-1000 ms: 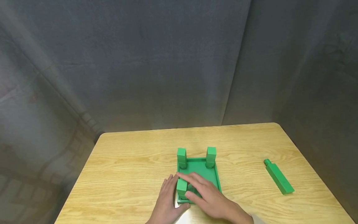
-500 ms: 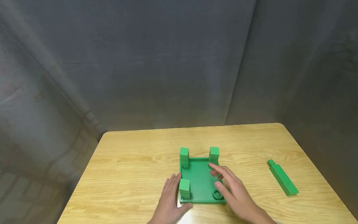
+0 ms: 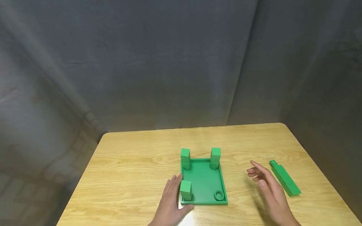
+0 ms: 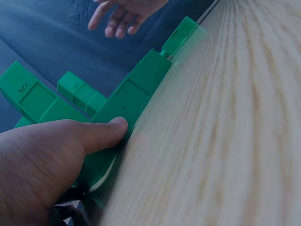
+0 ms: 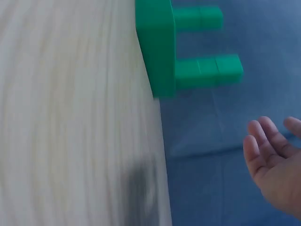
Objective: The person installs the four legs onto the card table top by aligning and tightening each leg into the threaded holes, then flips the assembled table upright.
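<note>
Watching from the head view, I am seeing the left hand (image 3: 171, 204) resting at the tray's (image 3: 204, 183) near left corner, fingers lying flat along its left wall and the thumb touching the front edge. From the left wrist camera, I am seeing that thumb (image 4: 101, 134) pressing against the tray's side (image 4: 129, 101); the hand is grasping nothing, only bracing. The tray is sitting on the counter (image 3: 135, 175) near the middle. Three pegs are standing upright in it: one at the near left corner (image 3: 185, 190), right beside the left fingers, one at the far left (image 3: 185, 158), and one at the far right (image 3: 215, 158). The near right corner is showing a round socket (image 3: 219, 195) with nothing in it. Moving right, the right hand (image 3: 268, 191) is hovering above the counter, fingers spread and relaxed, released and holding nothing. It is sitting between the tray and a fourth peg (image 3: 284, 181), which is lying flat on the counter just beyond the fingertips, not touched.
</note>
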Motion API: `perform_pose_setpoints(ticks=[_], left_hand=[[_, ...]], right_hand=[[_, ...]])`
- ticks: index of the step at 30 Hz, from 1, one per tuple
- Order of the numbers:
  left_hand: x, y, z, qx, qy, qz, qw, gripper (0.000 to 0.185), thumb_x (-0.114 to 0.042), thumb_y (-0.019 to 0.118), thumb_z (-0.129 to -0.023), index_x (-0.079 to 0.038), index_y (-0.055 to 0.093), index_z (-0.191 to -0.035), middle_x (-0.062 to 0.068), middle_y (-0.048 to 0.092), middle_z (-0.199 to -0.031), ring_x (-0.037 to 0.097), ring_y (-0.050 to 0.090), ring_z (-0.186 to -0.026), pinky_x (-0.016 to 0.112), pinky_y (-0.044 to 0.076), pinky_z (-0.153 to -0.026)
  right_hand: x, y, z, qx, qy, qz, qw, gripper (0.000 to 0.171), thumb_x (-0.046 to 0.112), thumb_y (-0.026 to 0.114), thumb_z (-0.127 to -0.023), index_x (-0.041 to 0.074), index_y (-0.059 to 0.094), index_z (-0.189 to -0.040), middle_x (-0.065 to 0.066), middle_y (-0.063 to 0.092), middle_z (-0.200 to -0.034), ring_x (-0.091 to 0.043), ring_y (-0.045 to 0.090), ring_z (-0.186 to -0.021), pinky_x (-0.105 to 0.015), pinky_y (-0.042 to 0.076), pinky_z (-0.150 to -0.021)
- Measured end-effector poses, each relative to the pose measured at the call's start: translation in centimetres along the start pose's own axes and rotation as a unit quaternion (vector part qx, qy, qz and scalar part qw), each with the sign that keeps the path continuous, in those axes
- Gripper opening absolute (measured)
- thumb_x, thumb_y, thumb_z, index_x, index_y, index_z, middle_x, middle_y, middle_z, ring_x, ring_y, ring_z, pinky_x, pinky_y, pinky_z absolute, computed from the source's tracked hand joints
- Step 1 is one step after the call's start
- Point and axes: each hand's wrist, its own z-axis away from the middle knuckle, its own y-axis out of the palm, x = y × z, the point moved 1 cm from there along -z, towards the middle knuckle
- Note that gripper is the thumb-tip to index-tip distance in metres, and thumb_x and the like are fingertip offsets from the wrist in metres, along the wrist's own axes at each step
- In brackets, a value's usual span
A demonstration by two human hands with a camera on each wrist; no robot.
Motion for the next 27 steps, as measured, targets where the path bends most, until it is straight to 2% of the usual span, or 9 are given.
perform_pose_setpoints(ticks=[5, 6, 9, 13, 18, 20, 23, 25, 27], left_hand=[[0.0, -0.1, 0.0, -0.003, 0.002, 0.004, 1.0, 0.113, -0.067, 0.082, -0.091, -0.009, 0.033, -0.174, 0.013, 0.041, -0.177, 0.043, 0.031, -0.165, 0.064, 0.016, -0.137], [0.0, -0.1, 0.0, -0.003, 0.002, 0.005, 1.0, 0.112, -0.066, 0.082, -0.091, -0.009, 0.033, -0.174, 0.013, 0.041, -0.176, 0.044, 0.031, -0.165, 0.065, 0.016, -0.137], [0.0, 0.0, 0.0, -0.002, 0.003, 0.008, 1.0, 0.112, -0.066, 0.082, -0.091, -0.009, 0.034, -0.174, 0.013, 0.041, -0.176, 0.044, 0.031, -0.165, 0.065, 0.017, -0.136], [0.0, 0.1, -0.1, 0.002, 0.003, 0.006, 1.0, 0.113, -0.067, 0.082, -0.091, -0.01, 0.032, -0.175, 0.013, 0.041, -0.177, 0.044, 0.03, -0.165, 0.066, 0.017, -0.136], [0.1, 0.2, -0.2, 0.002, 0.002, 0.007, 1.0, 0.113, -0.066, 0.083, -0.09, -0.012, 0.031, -0.175, 0.013, 0.04, -0.177, 0.044, 0.03, -0.165, 0.067, 0.017, -0.136], [0.2, 0.1, -0.1, 0.001, 0.001, 0.007, 1.0, 0.113, -0.066, 0.083, -0.09, -0.012, 0.032, -0.175, 0.012, 0.04, -0.177, 0.044, 0.03, -0.165, 0.066, 0.017, -0.136], [0.2, 0.1, -0.1, 0.002, -0.001, 0.006, 1.0, 0.113, -0.066, 0.083, -0.09, -0.012, 0.031, -0.175, 0.012, 0.04, -0.177, 0.043, 0.03, -0.166, 0.065, 0.017, -0.136], [0.2, 0.1, -0.1, 0.003, -0.001, 0.004, 1.0, 0.113, -0.066, 0.083, -0.09, -0.013, 0.031, -0.175, 0.011, 0.039, -0.178, 0.043, 0.03, -0.166, 0.065, 0.017, -0.136], [0.2, 0.1, -0.1, 0.002, 0.0, 0.0, 1.0, 0.113, -0.064, 0.084, -0.09, -0.014, 0.031, -0.176, 0.01, 0.039, -0.178, 0.042, 0.03, -0.166, 0.065, 0.017, -0.136]], right_hand=[[-1.3, -1.7, 0.1, -0.035, -0.007, -0.024, 0.999, 0.052, -0.012, 0.031, -0.112, -0.012, 0.041, -0.162, -0.008, 0.066, -0.134, -0.012, 0.063, -0.118, -0.015, 0.05, -0.098], [-1.6, -2.1, 0.2, -0.039, -0.001, -0.018, 0.999, 0.052, -0.013, 0.031, -0.112, -0.012, 0.041, -0.163, -0.006, 0.066, -0.135, -0.011, 0.063, -0.118, -0.013, 0.05, -0.098], [-2.4, -3.2, 0.7, -0.059, 0.021, 0.035, 0.997, 0.053, -0.013, 0.042, -0.11, -0.009, 0.042, -0.163, 0.004, 0.064, -0.135, -0.006, 0.06, -0.118, -0.008, 0.046, -0.1], [-3.4, -4.7, 1.2, -0.082, 0.081, 0.128, 0.985, 0.065, -0.012, 0.065, -0.104, 0.0, 0.046, -0.165, 0.024, 0.056, -0.134, 0.007, 0.053, -0.116, 0.001, 0.04, -0.097], [-4.8, -6.1, 1.3, -0.099, 0.11, 0.184, 0.972, 0.08, -0.012, 0.08, -0.093, 0.002, 0.047, -0.165, 0.032, 0.051, -0.128, 0.012, 0.049, -0.109, 0.004, 0.039, -0.088], [-5.2, -6.4, 1.2, -0.104, 0.114, 0.198, 0.968, 0.083, -0.012, 0.083, -0.09, 0.0, 0.047, -0.164, 0.024, 0.054, -0.126, 0.013, 0.047, -0.107, 0.004, 0.038, -0.086], [-5.7, -6.9, 1.3, -0.104, 0.131, 0.219, 0.961, 0.087, -0.011, 0.086, -0.087, -0.003, 0.045, -0.164, 0.002, 0.062, -0.123, 0.015, 0.042, -0.104, 0.003, 0.037, -0.08], [-6.0, -7.3, 1.4, -0.102, 0.161, 0.235, 0.953, 0.09, -0.007, 0.088, -0.087, -0.005, 0.042, -0.165, -0.015, 0.063, -0.121, 0.014, 0.039, -0.102, -0.001, 0.036, -0.076], [-6.3, -7.8, 1.3, -0.094, 0.207, 0.25, 0.941, 0.095, 0.0, 0.09, -0.088, -0.006, 0.037, -0.167, -0.026, 0.062, -0.121, 0.002, 0.047, -0.104, -0.007, 0.036, -0.071]])
